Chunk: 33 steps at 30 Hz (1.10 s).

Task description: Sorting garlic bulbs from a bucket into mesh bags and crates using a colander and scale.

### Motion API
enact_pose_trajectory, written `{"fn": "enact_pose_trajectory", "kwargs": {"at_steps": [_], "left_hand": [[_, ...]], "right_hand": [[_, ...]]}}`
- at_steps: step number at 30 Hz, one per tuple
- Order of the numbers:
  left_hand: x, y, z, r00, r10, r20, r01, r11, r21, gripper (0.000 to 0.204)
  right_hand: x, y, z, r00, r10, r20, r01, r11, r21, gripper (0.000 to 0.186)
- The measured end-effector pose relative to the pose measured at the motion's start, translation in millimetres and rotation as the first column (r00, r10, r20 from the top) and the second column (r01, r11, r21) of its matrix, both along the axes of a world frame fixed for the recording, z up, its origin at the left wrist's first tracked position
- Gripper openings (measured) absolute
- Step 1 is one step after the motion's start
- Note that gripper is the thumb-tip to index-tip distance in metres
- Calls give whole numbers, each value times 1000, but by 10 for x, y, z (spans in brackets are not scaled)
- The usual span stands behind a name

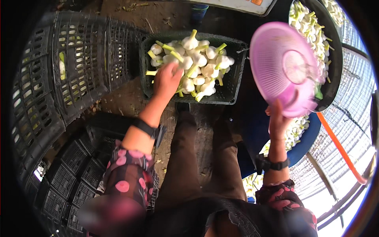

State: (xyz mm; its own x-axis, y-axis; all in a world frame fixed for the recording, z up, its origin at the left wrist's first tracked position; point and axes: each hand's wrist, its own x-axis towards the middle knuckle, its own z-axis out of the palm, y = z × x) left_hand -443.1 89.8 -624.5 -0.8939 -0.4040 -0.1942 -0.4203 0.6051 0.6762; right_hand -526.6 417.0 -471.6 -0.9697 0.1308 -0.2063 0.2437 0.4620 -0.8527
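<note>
Garlic bulbs (198, 60) with short cut green stems are heaped in a dark plastic crate (231, 89) in front of my legs. My left hand (167, 80) reaches over the crate's left side. Its fingers lie a little apart on the bulbs, and the fingertips are partly blurred. To the right of the crate, my right hand (278, 118) grips the near rim of a pink plastic colander (272, 59). The colander is held tilted, and no garlic shows in it. It hides part of the large round tub behind it.
Black slatted crates (79, 51) with garlic inside stand along the left. More black crates (75, 177) are stacked at the lower left. On the right, a dark round tub (335, 79) and a blue tub (312, 136) hold garlic. An orange pole (341, 148) slants beside them.
</note>
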Motion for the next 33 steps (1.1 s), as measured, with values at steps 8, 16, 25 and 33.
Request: {"fn": "enact_pose_trajectory", "kwargs": {"at_steps": [8,16,25,33], "left_hand": [[-1391,251,-466,982,121,147,-78,961,-267,45],[-1098,55,-320,840,397,369,-532,473,702,20],[-543,674,265,907,368,206,-256,93,962,26],[-277,1071,480,959,279,-47,-184,742,644,23]], "right_hand": [[-950,728,-95,954,-148,261,293,644,-707,29],[-1352,1003,-396,922,-231,312,380,381,-843,47],[-156,-365,-337,901,48,432,197,841,-503,10],[41,-957,-443,763,199,615,64,924,-378,20]]}}
